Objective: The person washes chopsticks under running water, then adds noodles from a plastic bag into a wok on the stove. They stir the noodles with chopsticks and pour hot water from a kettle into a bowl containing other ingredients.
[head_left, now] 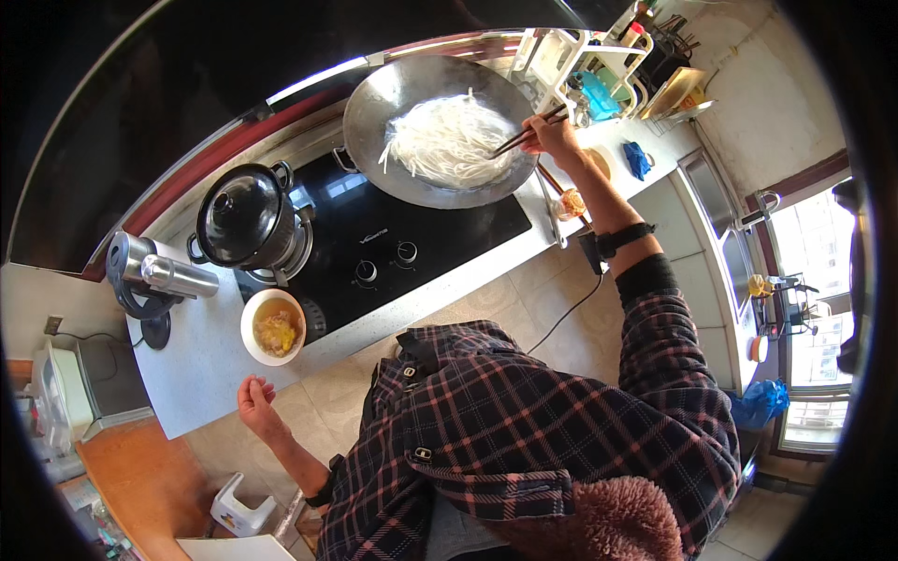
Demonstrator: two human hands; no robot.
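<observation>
My right hand point(556, 138) is closed round a pair of dark chopsticks point(510, 145). Their tips reach into white noodles point(451, 140), which lie in cloudy, steaming liquid in a large metal wok point(369, 112) at the back of the stove. Off the counter's front edge, my left hand point(256, 404) hangs with its fingers curled together and nothing visible in them. Nearest to it, on the counter, is a white bowl point(247, 327) of yellowish broth with pale and yellow bits. The hand and the bowl are apart.
A black lidded pot point(239, 213) stands on the left burner of the black glass stove point(412, 257). Left of it is a steel kettle point(154, 266). A white rack point(599, 51) holds kitchenware at the back right, near a blue cloth point(638, 161). A white stool point(241, 510) stands below left.
</observation>
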